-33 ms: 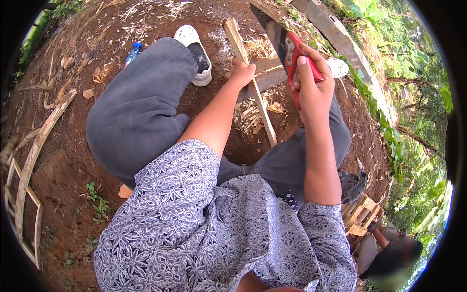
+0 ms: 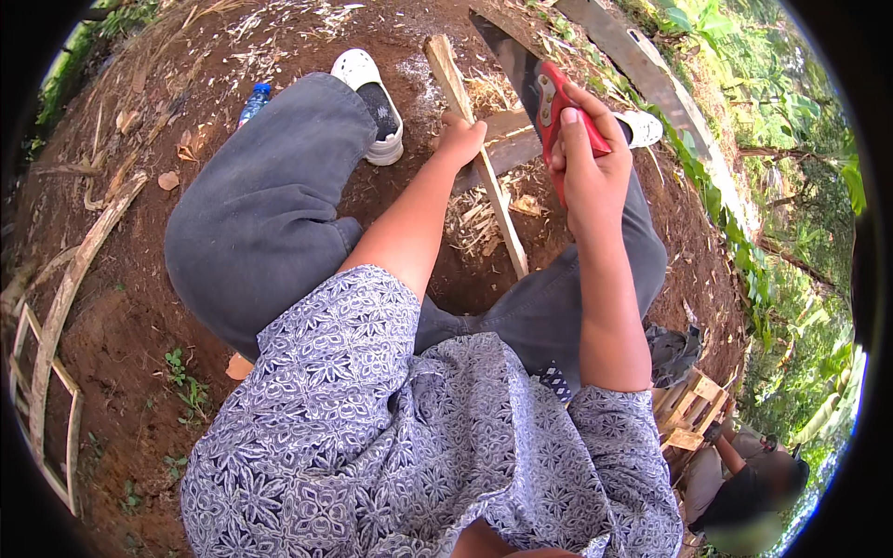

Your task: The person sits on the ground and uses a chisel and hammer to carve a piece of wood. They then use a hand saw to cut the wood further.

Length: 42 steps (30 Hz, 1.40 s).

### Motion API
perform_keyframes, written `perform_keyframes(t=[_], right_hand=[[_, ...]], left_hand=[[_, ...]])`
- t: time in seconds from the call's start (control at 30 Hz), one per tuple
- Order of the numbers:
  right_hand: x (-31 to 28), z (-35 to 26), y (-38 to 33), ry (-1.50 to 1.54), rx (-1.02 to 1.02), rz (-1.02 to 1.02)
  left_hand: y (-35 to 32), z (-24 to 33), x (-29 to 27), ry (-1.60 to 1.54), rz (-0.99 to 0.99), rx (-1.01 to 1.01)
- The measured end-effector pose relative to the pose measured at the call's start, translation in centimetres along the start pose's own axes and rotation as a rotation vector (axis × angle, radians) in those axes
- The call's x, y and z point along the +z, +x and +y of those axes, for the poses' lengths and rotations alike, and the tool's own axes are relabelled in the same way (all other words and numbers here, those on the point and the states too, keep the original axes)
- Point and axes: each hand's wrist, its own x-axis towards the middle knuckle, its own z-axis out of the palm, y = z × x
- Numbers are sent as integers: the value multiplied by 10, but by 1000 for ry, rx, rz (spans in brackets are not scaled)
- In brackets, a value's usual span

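My left hand (image 2: 460,142) is closed around a narrow wooden strip (image 2: 502,219), which slants from near my left shoe down toward my right thigh. Beneath the strip lies a wider, darker board (image 2: 514,149), set crosswise on the ground. My right hand (image 2: 593,158) grips the red handle of a hand saw (image 2: 512,56). Its dark blade points up and to the left, to the right of the strip and apart from it. Part of the blade's lower edge is hidden behind the handle and my fingers.
Wood shavings (image 2: 474,223) lie around the board on brown soil. A water bottle (image 2: 254,104) with a blue cap rests beyond my left knee. Long sticks (image 2: 79,270) and a wooden frame (image 2: 70,437) are at far left. A person (image 2: 744,484) sits at lower right by a slatted wooden crate (image 2: 693,409).
The saw and my right hand have shifted slightly left, toward the strip. My left hand and the wood have hardly moved.
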Motion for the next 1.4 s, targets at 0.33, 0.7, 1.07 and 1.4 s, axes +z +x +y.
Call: perform_keyframes(t=[0.33,0.7,1.07,1.4], right_hand=[[32,28,8,-149,-171,22],[41,22,7,-126,-128,-33],[20,-36,-43,-240,-67,-167],[56,24,17,-296,-183,-55]], left_hand=[[17,-13,23,-149,11,155],[6,-15,9,-134,96,73],[24,-25,12,-197,137,48],[10,-11,25,1,156,36]])
